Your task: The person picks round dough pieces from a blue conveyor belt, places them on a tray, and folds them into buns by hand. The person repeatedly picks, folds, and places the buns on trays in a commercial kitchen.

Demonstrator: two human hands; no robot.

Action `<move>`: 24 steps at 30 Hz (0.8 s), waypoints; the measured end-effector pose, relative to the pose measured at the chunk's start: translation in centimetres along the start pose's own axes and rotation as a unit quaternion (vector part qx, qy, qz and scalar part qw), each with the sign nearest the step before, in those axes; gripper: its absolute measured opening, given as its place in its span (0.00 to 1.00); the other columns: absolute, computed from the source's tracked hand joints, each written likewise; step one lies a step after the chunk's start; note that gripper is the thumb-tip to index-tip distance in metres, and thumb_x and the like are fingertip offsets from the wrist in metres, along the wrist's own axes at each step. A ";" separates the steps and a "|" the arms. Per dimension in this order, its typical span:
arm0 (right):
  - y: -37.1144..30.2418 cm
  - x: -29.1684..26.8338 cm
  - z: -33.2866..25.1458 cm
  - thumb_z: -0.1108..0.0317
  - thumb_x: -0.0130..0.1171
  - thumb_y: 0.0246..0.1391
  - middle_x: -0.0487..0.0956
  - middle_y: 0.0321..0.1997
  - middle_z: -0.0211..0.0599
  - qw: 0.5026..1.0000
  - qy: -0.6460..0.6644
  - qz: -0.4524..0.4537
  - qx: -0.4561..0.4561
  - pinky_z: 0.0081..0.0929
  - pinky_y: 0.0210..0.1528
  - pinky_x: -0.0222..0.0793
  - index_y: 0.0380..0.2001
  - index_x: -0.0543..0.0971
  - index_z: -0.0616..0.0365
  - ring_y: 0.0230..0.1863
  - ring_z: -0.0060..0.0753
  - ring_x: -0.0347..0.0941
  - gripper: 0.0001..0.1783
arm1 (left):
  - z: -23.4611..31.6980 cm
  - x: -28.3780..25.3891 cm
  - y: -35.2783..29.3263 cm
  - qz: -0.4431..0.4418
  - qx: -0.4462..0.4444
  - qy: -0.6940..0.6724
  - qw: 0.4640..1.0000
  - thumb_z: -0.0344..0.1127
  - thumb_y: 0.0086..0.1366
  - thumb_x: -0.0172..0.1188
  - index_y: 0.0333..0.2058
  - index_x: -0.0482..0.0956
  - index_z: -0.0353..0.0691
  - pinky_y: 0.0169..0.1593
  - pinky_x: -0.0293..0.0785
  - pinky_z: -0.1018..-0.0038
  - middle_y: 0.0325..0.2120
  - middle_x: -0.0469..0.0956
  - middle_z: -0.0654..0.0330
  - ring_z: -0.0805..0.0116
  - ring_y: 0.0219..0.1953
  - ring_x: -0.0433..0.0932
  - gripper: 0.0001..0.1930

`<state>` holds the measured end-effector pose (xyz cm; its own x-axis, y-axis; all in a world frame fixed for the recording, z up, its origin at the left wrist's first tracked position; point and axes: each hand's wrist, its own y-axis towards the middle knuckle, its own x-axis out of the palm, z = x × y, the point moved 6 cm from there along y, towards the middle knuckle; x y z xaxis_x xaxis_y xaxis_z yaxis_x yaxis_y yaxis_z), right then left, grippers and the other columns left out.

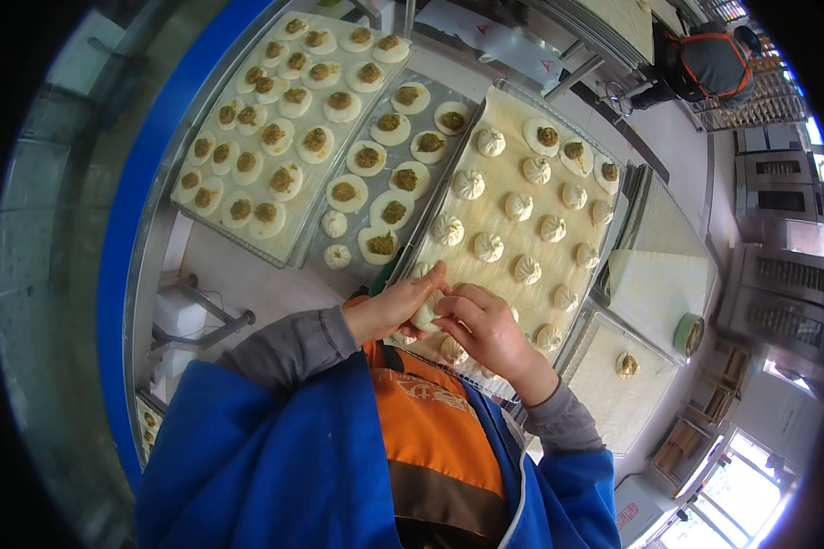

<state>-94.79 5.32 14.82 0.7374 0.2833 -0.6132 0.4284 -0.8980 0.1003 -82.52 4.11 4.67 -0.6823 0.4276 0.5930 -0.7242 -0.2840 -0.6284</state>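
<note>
A white dough bun (426,314) is held between my two hands, in front of my chest. My left hand (395,306) cups it from the left, thumb along its upper side. With bent fingers, my right hand (487,328) pinches the dough at its right edge. Beneath and beyond them lies a lined tray (501,119) with rows of pleated buns (489,246). At its far end, a few flat dough rounds (547,136) carry brownish-green filling. My hands hide part of the tray's near rows.
To the left, a metal tray (325,249) holds filled rounds and two small closed buns (336,256). Further left, another tray (307,165) is covered with filled rounds. On the right are a cloth-lined tray (604,384) and a green-rimmed round container (688,335). A person (716,64) is at the far right.
</note>
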 end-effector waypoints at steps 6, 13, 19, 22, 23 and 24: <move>-0.6 0.7 2.7 0.78 0.67 0.54 0.78 0.34 0.36 0.957 0.211 0.084 0.179 0.26 0.38 0.74 0.37 0.77 0.62 0.34 0.28 0.76 0.09 | 1.7 0.1 -1.1 0.161 0.284 0.105 0.939 0.57 0.79 0.37 0.44 0.74 0.41 0.21 0.65 0.84 0.25 0.74 0.67 0.81 0.17 0.69 0.25; 0.5 0.9 2.0 0.82 0.64 0.54 0.79 0.35 0.39 0.990 0.064 0.094 0.089 0.28 0.35 0.77 0.35 0.78 0.62 0.34 0.34 0.79 0.07 | 0.2 -0.1 -0.9 0.159 0.316 0.032 0.935 0.56 0.79 0.35 0.48 0.72 0.40 0.25 0.71 0.82 0.40 0.75 0.64 0.80 0.25 0.73 0.25; 2.5 1.4 1.5 0.82 0.66 0.52 0.79 0.35 0.40 0.997 0.022 0.030 0.068 0.30 0.34 0.77 0.35 0.78 0.62 0.35 0.40 0.80 0.09 | -0.4 -2.3 0.2 0.080 0.242 -0.073 0.964 0.62 0.77 0.35 0.47 0.72 0.38 0.24 0.71 0.82 0.34 0.76 0.62 0.78 0.25 0.75 0.31; 4.1 2.4 1.3 0.76 0.65 0.53 0.77 0.34 0.40 0.997 0.049 -0.011 0.067 0.37 0.37 0.75 0.36 0.77 0.60 0.35 0.47 0.78 0.08 | -0.5 -3.7 0.1 0.076 0.235 -0.108 0.963 0.64 0.76 0.35 0.46 0.73 0.39 0.22 0.69 0.81 0.29 0.76 0.61 0.77 0.23 0.75 0.32; 4.7 2.7 1.0 0.76 0.65 0.53 0.77 0.34 0.41 0.999 0.028 -0.019 0.042 0.38 0.37 0.75 0.36 0.77 0.59 0.35 0.48 0.78 0.08 | -0.6 -4.2 -0.1 0.089 0.235 -0.115 0.961 0.65 0.76 0.35 0.45 0.73 0.39 0.22 0.68 0.81 0.27 0.76 0.61 0.77 0.22 0.75 0.32; 5.4 3.3 1.0 0.76 0.65 0.54 0.77 0.33 0.41 0.999 0.018 -0.032 0.023 0.38 0.37 0.75 0.37 0.76 0.59 0.35 0.48 0.77 0.09 | -0.9 -4.9 -0.3 0.101 0.226 -0.113 0.962 0.65 0.76 0.34 0.45 0.73 0.39 0.21 0.68 0.81 0.27 0.77 0.61 0.77 0.22 0.75 0.32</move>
<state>-90.58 1.08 12.59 0.7277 0.3526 -0.5883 0.4524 -0.8915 0.0252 -78.88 2.82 1.49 -0.7808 0.1421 0.6083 -0.5097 -0.7081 -0.4887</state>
